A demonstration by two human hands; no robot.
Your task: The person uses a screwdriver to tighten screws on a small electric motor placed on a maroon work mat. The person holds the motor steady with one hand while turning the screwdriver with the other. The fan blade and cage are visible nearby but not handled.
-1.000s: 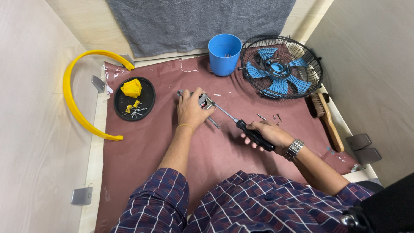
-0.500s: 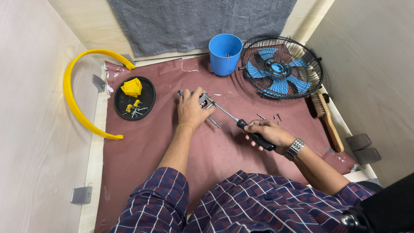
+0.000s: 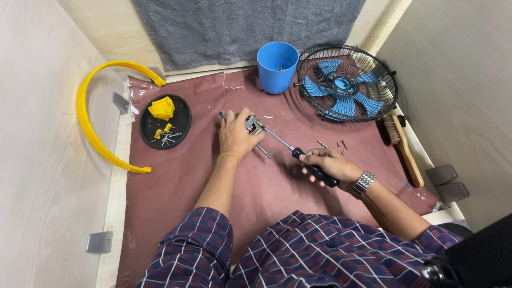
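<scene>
My left hand (image 3: 238, 135) presses down on a small metal motor part (image 3: 252, 125) lying on the brown mat (image 3: 181, 186). My right hand (image 3: 329, 165) grips the black handle of a screwdriver (image 3: 298, 154), whose thin shaft runs up and left to the metal part under my left fingers. A few loose screws (image 3: 333, 144) lie just above my right hand.
A black round tray (image 3: 184, 113) at the left holds yellow pieces and screws. A yellow curved ring (image 3: 85, 125) lies at the mat's left edge. A blue cup (image 3: 277, 66) and a black-caged fan with blue blades (image 3: 345, 84) stand at the back. A wooden brush (image 3: 402, 148) rests at the right.
Both hands stay nearly in place; my right hand has turned slightly on the screwdriver handle.
</scene>
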